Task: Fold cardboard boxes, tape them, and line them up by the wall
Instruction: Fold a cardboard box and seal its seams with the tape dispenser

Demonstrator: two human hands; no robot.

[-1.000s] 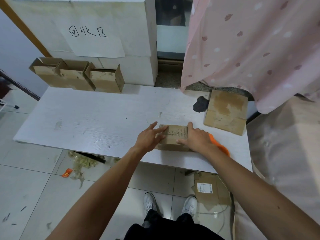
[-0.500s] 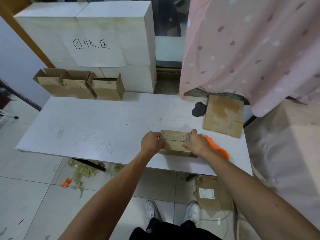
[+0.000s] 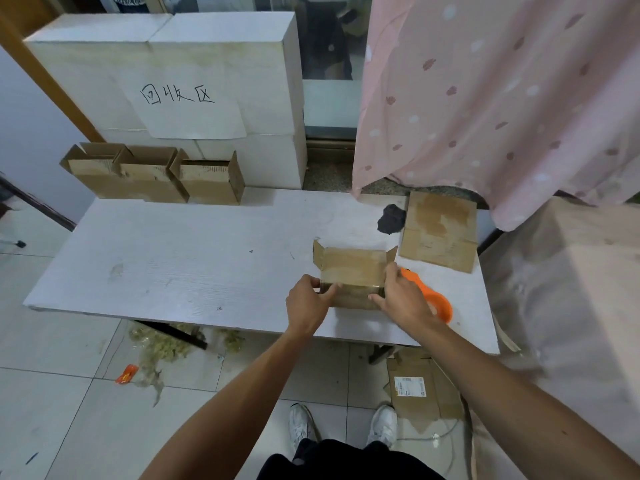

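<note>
Both forearms reach out bare from the bottom of the view and meet over the near right part of the white table [image 3: 173, 258]. The left hand [image 3: 306, 301] clasps the left end of a small cardboard box [image 3: 351, 277], thumb laid along the near face and the other fingers curled round the corner. The right hand [image 3: 398, 296] clasps the opposite end, fingers wrapped over the right edge, forefinger stretched along the lower front. So each hand is partly closed on the box, one at nine o'clock of it, one at three.

The box stands on the table with its open top turned up and away from the person. Its two short side flaps stick up and splay outward at the far corners; the inside looks plain brown and bare. The near wall carries faint print, too small to read.

Just behind the right hand, at about four o'clock from the box, lies an orange tape dispenser [image 3: 438, 304], partly hidden by the wrist. At one o'clock a flattened cardboard sheet [image 3: 440, 233] lies near the table's far right edge, with a dark crumpled lump [image 3: 391, 220] touching its left side.

Far off at ten o'clock, three open folded boxes [image 3: 156, 174] stand side by side in a row at the table's far edge, against white cartons [image 3: 214, 46] bearing a handwritten paper sign [image 3: 187, 105].
</note>
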